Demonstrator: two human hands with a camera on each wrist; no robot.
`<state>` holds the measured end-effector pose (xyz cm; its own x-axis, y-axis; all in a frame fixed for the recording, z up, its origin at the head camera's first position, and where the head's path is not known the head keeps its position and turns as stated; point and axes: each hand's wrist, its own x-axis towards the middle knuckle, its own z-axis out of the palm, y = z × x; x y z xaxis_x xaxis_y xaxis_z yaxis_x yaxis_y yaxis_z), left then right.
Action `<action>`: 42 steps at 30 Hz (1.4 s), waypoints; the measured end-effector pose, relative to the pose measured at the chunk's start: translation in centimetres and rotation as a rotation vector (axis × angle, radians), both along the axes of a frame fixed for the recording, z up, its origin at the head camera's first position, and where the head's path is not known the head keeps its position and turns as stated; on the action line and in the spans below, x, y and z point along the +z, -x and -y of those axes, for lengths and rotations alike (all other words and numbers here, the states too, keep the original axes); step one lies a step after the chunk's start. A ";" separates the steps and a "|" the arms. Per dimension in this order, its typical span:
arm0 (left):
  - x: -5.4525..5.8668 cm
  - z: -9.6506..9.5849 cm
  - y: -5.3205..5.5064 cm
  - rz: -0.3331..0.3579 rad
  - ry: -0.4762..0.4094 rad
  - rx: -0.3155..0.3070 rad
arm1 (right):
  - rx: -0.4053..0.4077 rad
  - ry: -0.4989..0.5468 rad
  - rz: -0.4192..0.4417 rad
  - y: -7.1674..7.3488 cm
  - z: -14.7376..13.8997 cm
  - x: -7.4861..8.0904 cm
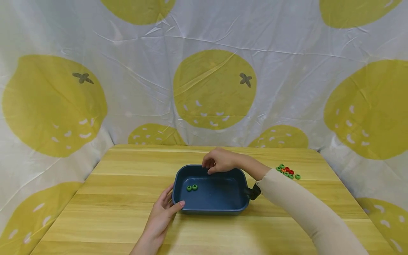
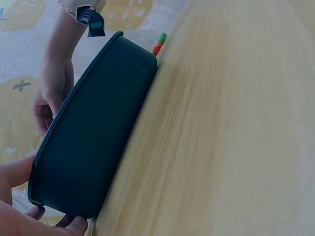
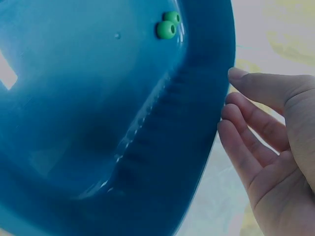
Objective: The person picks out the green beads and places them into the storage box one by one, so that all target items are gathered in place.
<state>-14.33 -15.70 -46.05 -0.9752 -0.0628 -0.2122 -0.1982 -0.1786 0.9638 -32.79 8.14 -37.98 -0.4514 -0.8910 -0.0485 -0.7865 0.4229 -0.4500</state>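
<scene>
Lemon-patterned cloth hangs behind the worktop. At lower centre, left hand grips the blue tray; right hand, fingers loosely bent, seems empty near its far rim. Two green beads lie inside; the sleeve, brushing loose beads at right, may scatter them.

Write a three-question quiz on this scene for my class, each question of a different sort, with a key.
1. How many green beads lie inside the blue box?
2. True or false: the left hand grips the box at its left side.
3. From the wearer's view, where is the cluster of loose beads on the table? A) left of the box B) right of the box C) in front of the box

Key: 1. Two. 2. True. 3. B.
</scene>
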 end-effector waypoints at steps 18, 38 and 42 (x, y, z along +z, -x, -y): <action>-0.4 0.2 0.0 -0.010 0.010 0.001 | -0.061 0.051 0.029 0.0 -3.4 0.0; -0.3 -0.1 0.3 -0.006 0.013 -0.009 | -0.152 0.079 0.033 -0.7 -8.0 -0.1; -0.1 -0.1 0.1 -0.001 0.025 -0.001 | -0.175 0.087 0.038 -0.7 -9.0 -0.3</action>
<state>-14.47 -15.65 -46.17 -0.9756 -0.0666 -0.2093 -0.1972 -0.1541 0.9682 -32.11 17.11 -38.27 -0.5993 -0.8005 0.0056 -0.6862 0.5100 -0.5186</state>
